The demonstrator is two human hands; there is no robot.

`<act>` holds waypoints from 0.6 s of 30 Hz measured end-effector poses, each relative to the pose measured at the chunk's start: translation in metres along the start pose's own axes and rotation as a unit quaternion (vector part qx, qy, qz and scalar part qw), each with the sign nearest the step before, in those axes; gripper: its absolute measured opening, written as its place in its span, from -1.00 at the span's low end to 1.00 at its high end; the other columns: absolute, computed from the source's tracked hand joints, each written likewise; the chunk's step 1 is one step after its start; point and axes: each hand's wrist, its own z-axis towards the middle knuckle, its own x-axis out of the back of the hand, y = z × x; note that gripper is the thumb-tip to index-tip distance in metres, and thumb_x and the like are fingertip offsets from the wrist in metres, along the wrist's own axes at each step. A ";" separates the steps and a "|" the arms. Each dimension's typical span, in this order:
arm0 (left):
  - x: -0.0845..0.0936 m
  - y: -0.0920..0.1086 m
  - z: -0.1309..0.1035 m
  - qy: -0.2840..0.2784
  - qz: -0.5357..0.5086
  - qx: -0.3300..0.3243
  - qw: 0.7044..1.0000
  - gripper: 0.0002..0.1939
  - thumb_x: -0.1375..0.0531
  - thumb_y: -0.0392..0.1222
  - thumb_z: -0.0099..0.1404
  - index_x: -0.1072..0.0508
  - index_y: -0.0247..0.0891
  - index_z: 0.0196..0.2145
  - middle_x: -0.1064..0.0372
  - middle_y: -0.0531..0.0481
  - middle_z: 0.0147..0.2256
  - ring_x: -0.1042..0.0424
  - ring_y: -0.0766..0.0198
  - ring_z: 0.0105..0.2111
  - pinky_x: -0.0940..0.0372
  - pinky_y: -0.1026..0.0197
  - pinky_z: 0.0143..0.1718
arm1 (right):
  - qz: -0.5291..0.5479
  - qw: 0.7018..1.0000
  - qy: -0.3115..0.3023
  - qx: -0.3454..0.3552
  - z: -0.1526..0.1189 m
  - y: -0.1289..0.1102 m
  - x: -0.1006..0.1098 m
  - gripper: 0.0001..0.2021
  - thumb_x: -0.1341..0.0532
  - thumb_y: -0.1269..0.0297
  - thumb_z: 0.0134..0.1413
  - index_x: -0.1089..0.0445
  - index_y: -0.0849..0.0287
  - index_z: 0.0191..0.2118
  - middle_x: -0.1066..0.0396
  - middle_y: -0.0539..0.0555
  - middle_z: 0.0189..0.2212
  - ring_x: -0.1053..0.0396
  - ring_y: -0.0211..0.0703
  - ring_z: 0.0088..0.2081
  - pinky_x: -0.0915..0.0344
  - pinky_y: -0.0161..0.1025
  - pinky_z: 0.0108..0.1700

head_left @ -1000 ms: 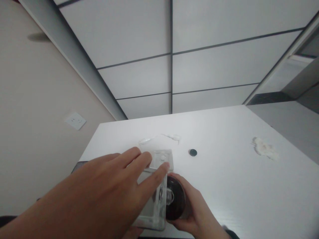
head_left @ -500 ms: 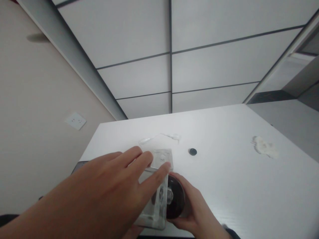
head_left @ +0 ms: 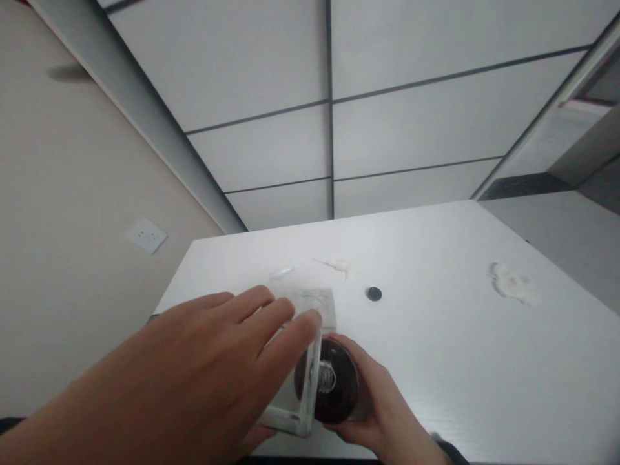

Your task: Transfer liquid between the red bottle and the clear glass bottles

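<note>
My left hand [head_left: 208,361] reaches over a clear, thick-walled rectangular container [head_left: 305,400], its fingers gripping the rim. My right hand [head_left: 382,400] is wrapped around the right side of a round dark bottle [head_left: 341,387] with a clear threaded neck at the top. The container partly overlaps the bottle from the left. Behind them on the white table lies a clear rectangular piece [head_left: 327,307]. A small dark round cap [head_left: 374,294] rests to the right of that piece.
A thin clear item with a white end [head_left: 341,265] lies towards the back of the white table [head_left: 436,258]. A crumpled whitish thing [head_left: 511,283] sits at the right. Behind stand white panelled doors; a wall socket [head_left: 148,236] is at the left.
My left hand and the clear container have shifted slightly left, showing more of the bottle's neck. My right hand has stayed around the bottle.
</note>
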 end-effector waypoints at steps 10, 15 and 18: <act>-0.001 -0.002 0.001 0.047 0.006 -0.015 0.999 -0.41 -0.29 -0.19 0.39 -0.36 0.07 0.33 -0.61 -0.09 0.08 -0.57 -0.11 0.07 -0.49 -0.15 0.12 | 0.019 1.000 0.000 -0.006 0.000 -0.004 0.000 -0.21 -0.51 0.26 0.05 -0.25 -0.14 0.37 -0.45 0.10 0.31 -0.44 0.18 0.28 -0.34 0.12 0.34; -0.001 -0.002 -0.006 0.070 0.019 -0.022 0.997 -0.48 -0.23 -0.10 0.48 -0.34 0.08 0.34 -0.59 -0.09 0.12 -0.56 -0.10 0.10 -0.50 -0.15 0.12 | 0.019 1.000 0.003 0.000 0.000 -0.003 -0.001 -0.21 -0.50 0.23 0.07 -0.25 -0.10 0.39 -0.44 0.14 0.32 -0.44 0.19 0.28 -0.35 0.10 0.33; -0.002 -0.002 -0.007 0.072 0.026 -0.024 0.997 -0.50 -0.19 -0.07 0.51 -0.33 0.08 0.35 -0.58 -0.10 0.13 -0.55 -0.09 0.12 -0.50 -0.16 0.12 | 0.020 1.000 0.003 -0.003 0.001 -0.004 0.000 -0.21 -0.50 0.25 0.07 -0.25 -0.10 0.39 -0.44 0.12 0.32 -0.44 0.18 0.28 -0.36 0.09 0.33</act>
